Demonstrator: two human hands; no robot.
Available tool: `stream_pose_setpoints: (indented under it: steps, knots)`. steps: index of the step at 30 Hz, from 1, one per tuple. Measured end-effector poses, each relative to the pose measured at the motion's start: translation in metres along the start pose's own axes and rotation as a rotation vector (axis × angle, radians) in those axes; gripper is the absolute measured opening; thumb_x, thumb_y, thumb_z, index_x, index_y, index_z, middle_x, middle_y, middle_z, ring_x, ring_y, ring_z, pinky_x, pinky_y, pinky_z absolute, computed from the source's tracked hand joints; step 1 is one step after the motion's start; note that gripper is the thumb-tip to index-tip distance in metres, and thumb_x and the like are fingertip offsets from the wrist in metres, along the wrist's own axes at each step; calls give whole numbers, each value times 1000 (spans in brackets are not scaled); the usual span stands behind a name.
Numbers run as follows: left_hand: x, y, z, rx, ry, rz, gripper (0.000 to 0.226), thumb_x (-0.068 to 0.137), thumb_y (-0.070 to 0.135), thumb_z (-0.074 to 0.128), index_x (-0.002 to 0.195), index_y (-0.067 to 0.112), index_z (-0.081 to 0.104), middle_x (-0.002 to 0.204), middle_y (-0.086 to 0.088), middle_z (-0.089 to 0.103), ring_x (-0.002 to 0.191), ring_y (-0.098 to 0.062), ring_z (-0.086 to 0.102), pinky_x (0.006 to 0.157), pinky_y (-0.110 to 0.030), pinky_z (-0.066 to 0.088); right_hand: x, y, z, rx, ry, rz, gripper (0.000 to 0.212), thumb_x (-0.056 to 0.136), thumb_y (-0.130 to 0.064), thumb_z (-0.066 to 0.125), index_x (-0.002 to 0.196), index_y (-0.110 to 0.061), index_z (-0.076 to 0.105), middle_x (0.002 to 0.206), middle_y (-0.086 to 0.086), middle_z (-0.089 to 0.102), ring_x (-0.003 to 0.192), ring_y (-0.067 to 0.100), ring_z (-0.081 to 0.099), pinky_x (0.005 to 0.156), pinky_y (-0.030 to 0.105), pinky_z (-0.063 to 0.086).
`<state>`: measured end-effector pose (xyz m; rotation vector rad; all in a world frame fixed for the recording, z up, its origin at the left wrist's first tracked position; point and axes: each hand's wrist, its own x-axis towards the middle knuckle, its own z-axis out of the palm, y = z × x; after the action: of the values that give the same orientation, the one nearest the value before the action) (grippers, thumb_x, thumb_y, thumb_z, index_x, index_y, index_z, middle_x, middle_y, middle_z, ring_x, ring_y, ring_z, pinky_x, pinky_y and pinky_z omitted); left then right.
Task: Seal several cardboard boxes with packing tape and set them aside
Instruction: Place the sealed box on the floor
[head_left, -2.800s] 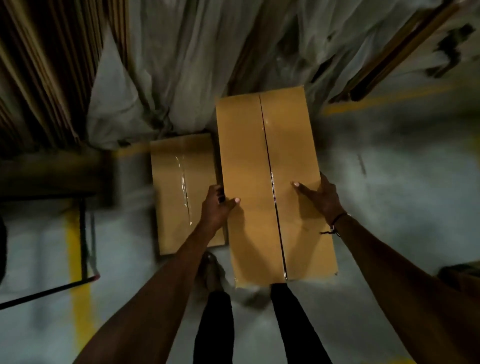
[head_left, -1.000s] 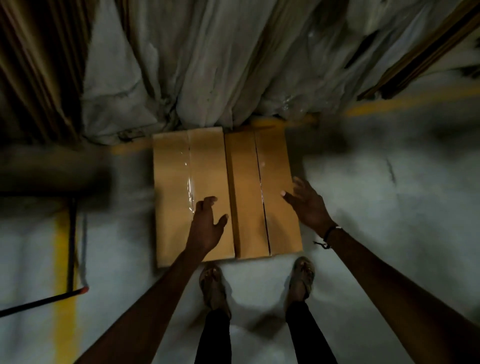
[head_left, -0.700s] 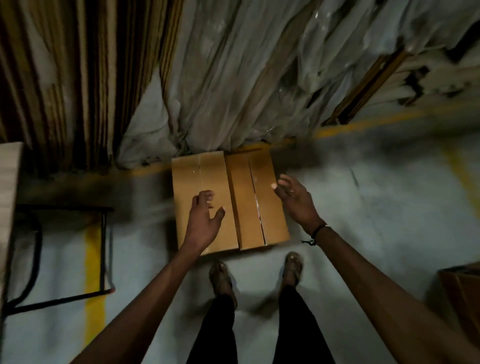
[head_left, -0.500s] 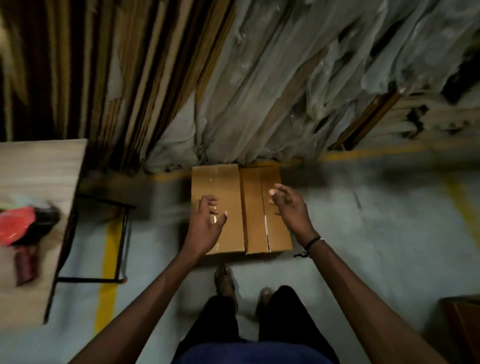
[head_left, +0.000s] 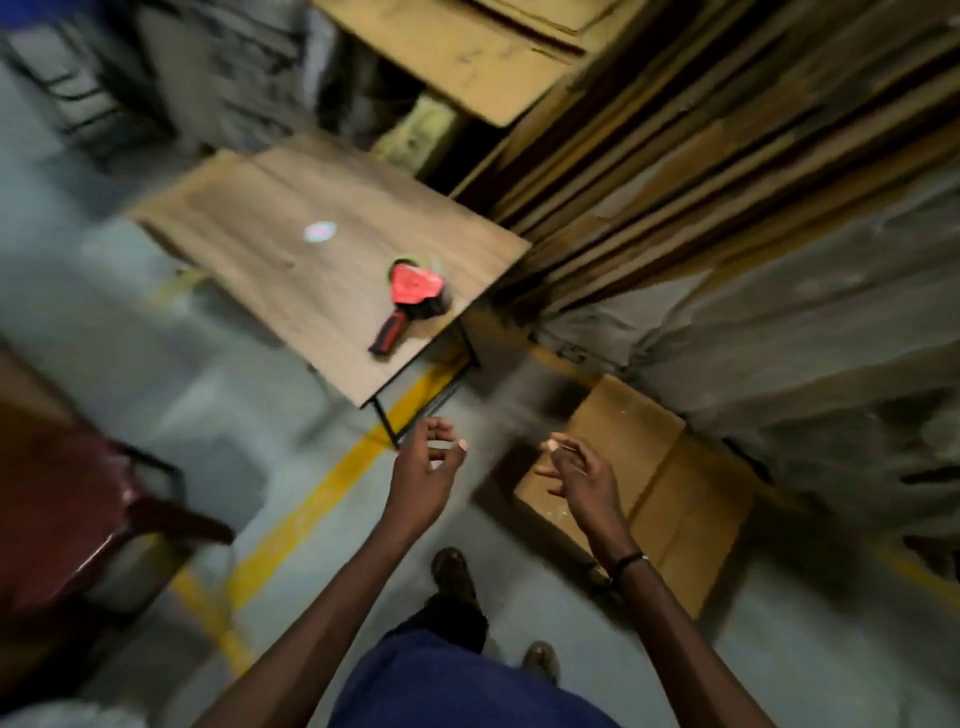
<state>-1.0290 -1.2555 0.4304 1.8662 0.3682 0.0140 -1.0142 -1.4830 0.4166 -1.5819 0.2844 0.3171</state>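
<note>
Both hands (head_left: 498, 475) have left the boxes (head_left: 654, 488), empty.

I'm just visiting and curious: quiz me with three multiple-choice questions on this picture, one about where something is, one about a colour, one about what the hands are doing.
1. Where is the tape dispenser?
A. In the left hand
B. On the wooden table
C. On top of the boxes on the floor

2. What colour is the line painted on the floor?
A. Yellow
B. Blue
C. White

3. What are the two hands doing?
A. Both grip a box
B. One holds the tape dispenser
C. Both are empty, fingers loosely curled

Answers:
1. B, since the tape dispenser lies near the corner of the wooden table, apart from both hands.
2. A, as the floor line running under the table's legs is yellow.
3. C, because the left hand and right hand hang in the air above the floor, near the cardboard boxes, touching nothing.
</note>
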Motion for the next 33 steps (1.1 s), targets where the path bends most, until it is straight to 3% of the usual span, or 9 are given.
stream_pose_setpoints:
  steps: [4,7,12,15,19,24,29,33]
  knots:
    - [-1,-24,-77,-84,194,-80,15,98,19,69,107,26,59,101,8,69,88,-19,71,68,-36,55,14,-9,83,-70,-150,-23,24,103,-28,62,122,-15,67,113,4,76,94,21,77,70,32,56]
    - [13,-46,-143,-144,337,-138,11,99,16,67,106,20,60,96,4,70,86,-23,73,62,-32,53,31,-16,154,-116,-260,-60,16,104,-25,62,118,-17,67,113,4,77,93,22,77,69,30,55]
    - [61,-83,-268,-248,551,-165,7,102,15,63,108,12,61,96,-1,67,78,-9,71,60,-26,53,67,-38,288,-147,-341,-72,22,104,-26,62,120,-12,65,106,3,77,88,20,78,65,27,55]
    - [93,-103,-338,-272,594,-170,4,102,14,62,102,17,61,95,-2,66,78,-14,70,59,-26,51,90,-49,365,-142,-375,-85,19,105,-21,61,117,-9,66,104,6,76,80,17,77,58,28,54]
    - [125,-126,-415,-272,633,-180,12,102,11,62,96,22,60,93,-3,65,69,-4,69,55,-22,49,113,-62,454,-149,-419,-70,14,104,-28,63,115,-20,68,111,5,78,90,26,78,71,43,55]
    - [173,-146,-502,-259,661,-204,12,103,12,61,95,21,59,91,-1,64,65,1,67,53,-18,48,140,-81,556,-170,-456,-59,20,103,-32,65,118,-19,67,114,1,77,90,24,79,73,35,56]
    - [240,-167,-574,-257,687,-216,13,102,15,62,92,24,60,90,-2,65,67,-3,68,56,-23,49,186,-93,640,-192,-500,-42,12,104,-29,63,112,-21,68,113,4,77,90,25,78,71,33,55]
    - [309,-181,-631,-258,686,-232,11,102,16,62,94,22,60,95,-2,66,71,-8,69,62,-29,52,238,-108,712,-204,-508,-42,25,104,-31,63,122,-15,67,115,3,77,92,25,78,71,32,56]
